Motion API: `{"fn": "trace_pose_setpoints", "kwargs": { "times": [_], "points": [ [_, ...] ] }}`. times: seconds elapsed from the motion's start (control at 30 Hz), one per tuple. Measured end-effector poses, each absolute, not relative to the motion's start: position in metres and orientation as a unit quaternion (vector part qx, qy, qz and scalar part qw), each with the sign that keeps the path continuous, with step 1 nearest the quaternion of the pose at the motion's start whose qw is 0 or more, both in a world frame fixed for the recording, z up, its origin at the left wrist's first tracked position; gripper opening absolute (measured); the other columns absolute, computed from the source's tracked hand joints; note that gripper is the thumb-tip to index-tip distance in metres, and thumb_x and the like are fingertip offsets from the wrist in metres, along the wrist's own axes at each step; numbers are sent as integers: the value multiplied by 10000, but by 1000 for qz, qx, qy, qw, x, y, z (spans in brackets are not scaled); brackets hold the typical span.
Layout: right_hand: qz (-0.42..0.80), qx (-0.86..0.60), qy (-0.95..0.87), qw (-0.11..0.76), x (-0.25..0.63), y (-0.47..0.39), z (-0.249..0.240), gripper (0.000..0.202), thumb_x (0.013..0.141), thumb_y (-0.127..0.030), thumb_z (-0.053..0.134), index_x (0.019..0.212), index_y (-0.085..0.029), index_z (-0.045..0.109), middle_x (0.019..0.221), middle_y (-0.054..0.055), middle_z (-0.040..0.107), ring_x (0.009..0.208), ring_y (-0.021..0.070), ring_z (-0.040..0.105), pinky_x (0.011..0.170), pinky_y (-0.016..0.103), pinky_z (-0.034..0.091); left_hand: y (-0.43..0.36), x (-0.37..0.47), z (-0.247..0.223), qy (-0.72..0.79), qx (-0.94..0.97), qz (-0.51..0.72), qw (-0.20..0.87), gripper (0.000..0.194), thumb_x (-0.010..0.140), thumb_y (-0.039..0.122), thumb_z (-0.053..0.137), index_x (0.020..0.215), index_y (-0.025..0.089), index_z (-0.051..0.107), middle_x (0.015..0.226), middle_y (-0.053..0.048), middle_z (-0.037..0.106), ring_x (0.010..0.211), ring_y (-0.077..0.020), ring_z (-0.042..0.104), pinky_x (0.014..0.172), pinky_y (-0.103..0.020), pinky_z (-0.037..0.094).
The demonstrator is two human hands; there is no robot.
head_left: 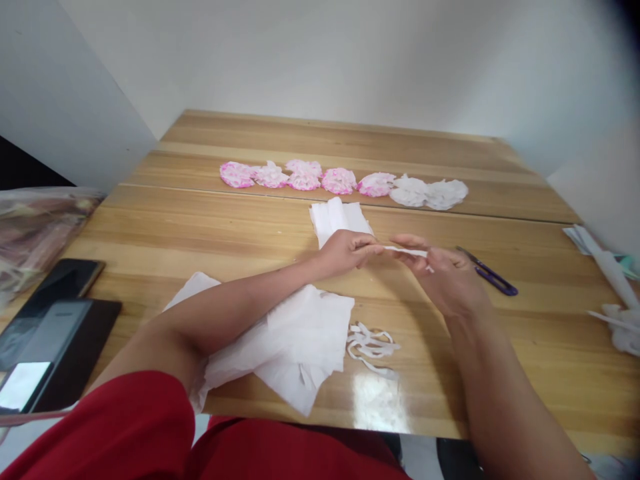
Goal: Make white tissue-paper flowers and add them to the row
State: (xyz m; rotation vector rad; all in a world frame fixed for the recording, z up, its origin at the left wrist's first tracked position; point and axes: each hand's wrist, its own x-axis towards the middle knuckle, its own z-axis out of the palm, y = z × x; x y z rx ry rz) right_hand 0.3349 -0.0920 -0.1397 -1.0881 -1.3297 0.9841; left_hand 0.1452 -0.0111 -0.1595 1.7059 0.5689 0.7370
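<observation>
Between my hands, above the middle of the table, stretches a thin folded strip of white tissue paper (407,251). My left hand (347,252) pinches its left end, fingers closed. My right hand (447,277) holds the other end near the thumb, its fingers partly curled around it. Just behind my left hand lies a small stack of white tissue paper (340,219). Under my left forearm, larger white tissue sheets (300,327) are spread out. A tangle of narrow white strips (370,343) rests to their right.
Pink-edged and white paper flowers (339,181) form a row at the back of the wooden table (540,347). Purple-handled thread snips (495,278) lie beyond my right hand. Phones (55,293) sit at the left, near a plastic bag (40,233). White paper pieces (607,267) lie far right.
</observation>
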Motion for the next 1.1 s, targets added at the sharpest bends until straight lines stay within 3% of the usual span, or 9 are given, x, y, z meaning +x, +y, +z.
{"fn": "trace_pose_setpoints", "kwargs": {
  "times": [0.2,0.37,0.5,0.73,0.87,1.0,1.1],
  "points": [
    [426,-476,-504,581,333,-88,-141,211,798,-445,667,881,-273,757,1031,53,757,1001,265,696,921,473,540,-14,142,-158,215,746,251,577,367,881,448,534,803,119,679,494,55,470,489,-61,409,530,-188,313],
    [249,-631,-588,440,336,-87,-146,356,826,-340,624,1165,-257,694,1066,44,756,1058,250,680,1002,453,477,-16,139,-155,164,735,224,618,387,877,483,521,821,124,656,499,54,477,469,-58,415,525,-192,337],
    [149,-672,-629,361,339,-84,-151,306,823,-364,597,1067,-241,737,1032,51,764,981,255,702,904,403,513,-14,140,-155,166,718,276,617,389,895,487,491,809,131,623,510,51,482,460,-56,419,503,-186,342],
    [90,-672,-642,358,348,-82,-149,247,836,-455,616,822,-253,758,796,37,757,744,233,687,694,352,499,-9,143,-160,233,685,350,596,351,890,458,487,771,144,589,512,59,484,452,-55,427,480,-179,333],
    [151,-633,-654,386,348,-85,-142,225,819,-452,652,748,-264,752,853,37,746,815,234,680,770,377,507,-6,144,-159,263,675,379,576,322,890,426,479,770,146,585,498,62,478,447,-57,414,481,-180,323],
    [304,-531,-639,467,340,-93,-137,256,864,-418,627,699,-259,741,1211,32,692,1153,263,619,970,427,479,-8,143,-154,295,694,348,556,323,900,401,468,750,141,586,479,60,468,443,-62,395,484,-188,310],
    [394,-470,-612,499,335,-97,-140,239,869,-435,619,786,-262,761,1205,46,701,1160,270,623,988,457,485,-12,144,-152,267,749,282,537,342,909,397,471,727,136,598,489,52,480,473,-67,429,509,-193,322]
  ]
}}
